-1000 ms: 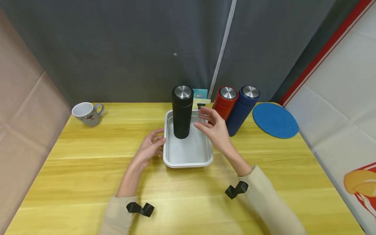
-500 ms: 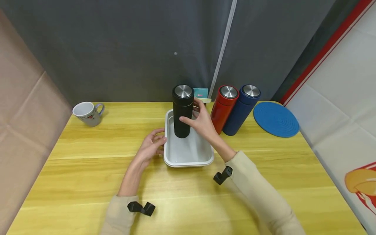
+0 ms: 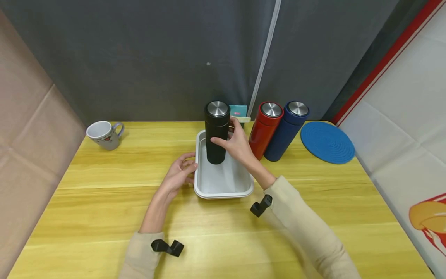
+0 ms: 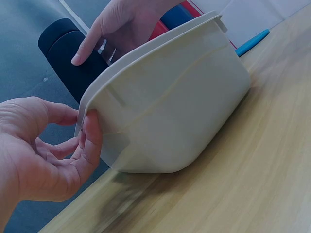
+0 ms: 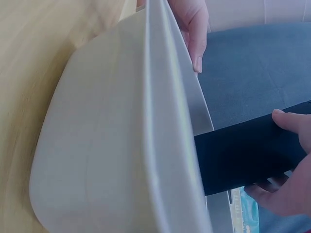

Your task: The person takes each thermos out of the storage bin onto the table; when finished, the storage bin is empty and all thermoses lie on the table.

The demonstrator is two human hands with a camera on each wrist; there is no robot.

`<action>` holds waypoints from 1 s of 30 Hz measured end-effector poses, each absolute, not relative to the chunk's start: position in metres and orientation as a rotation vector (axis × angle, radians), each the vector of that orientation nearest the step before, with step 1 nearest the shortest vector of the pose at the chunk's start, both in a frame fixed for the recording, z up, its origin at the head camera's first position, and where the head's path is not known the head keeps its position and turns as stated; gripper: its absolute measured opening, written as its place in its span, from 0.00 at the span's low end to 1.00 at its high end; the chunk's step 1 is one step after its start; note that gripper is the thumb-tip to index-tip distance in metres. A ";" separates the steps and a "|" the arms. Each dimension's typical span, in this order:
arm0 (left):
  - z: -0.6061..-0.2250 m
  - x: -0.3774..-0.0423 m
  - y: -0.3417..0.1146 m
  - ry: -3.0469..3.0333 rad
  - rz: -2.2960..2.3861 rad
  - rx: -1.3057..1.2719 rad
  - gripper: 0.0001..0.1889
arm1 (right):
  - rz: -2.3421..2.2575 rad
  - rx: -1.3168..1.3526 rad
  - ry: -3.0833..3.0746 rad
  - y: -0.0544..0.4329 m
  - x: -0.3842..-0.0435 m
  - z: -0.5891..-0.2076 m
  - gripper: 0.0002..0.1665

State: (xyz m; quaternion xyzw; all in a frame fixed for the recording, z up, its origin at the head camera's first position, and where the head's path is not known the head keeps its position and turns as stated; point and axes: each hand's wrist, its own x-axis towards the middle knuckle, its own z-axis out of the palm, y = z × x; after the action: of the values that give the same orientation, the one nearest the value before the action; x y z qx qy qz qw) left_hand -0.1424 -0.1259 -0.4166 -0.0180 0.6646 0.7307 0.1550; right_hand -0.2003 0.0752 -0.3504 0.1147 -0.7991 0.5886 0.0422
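Observation:
A black thermos (image 3: 216,126) with a silver-topped lid stands upright in the white plastic tub (image 3: 221,185), toward its far end. My right hand (image 3: 240,145) grips the thermos from the right, thumb across its near side; the other fingers are partly hidden behind it. My left hand (image 3: 177,175) holds the tub's left edge. The left wrist view shows its fingertips (image 4: 91,124) pinching the rim. Just right of the tub, a red thermos (image 3: 265,128) and a blue thermos (image 3: 287,130) stand side by side.
At the far left of the wooden table (image 3: 115,205) is a patterned mug (image 3: 108,138). A round blue mat (image 3: 327,142) lies at the far right. Behind the tub is a small teal-and-cream packet (image 3: 238,111). A grey curtain (image 3: 156,66) closes off the back.
My right hand has moved left from beside the red thermos and taken hold of the black thermos. The left hand stays at the tub's edge.

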 end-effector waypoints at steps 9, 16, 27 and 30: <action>-0.418 -0.143 -0.126 1.895 2.102 -0.049 0.26 | 1.735 0.362 -2.458 0.080 -0.192 -0.346 0.43; -0.416 -0.142 -0.125 1.881 2.112 -0.050 0.26 | 1.672 0.387 -2.477 0.093 -0.177 -0.331 0.42; -0.417 -0.142 -0.127 1.896 2.102 -0.082 0.26 | 1.691 0.436 -2.448 0.120 -0.149 -0.296 0.39; -0.416 -0.141 -0.128 1.891 2.099 -0.099 0.26 | 1.657 0.442 -2.459 0.126 -0.142 -0.286 0.39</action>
State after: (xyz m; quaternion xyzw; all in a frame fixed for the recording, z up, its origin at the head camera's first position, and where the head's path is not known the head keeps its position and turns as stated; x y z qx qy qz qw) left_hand -0.1413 -0.1283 -0.4157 -0.0348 0.6608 0.7333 0.1565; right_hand -0.1421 0.1258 -0.2858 0.1470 -0.8182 0.5512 0.0716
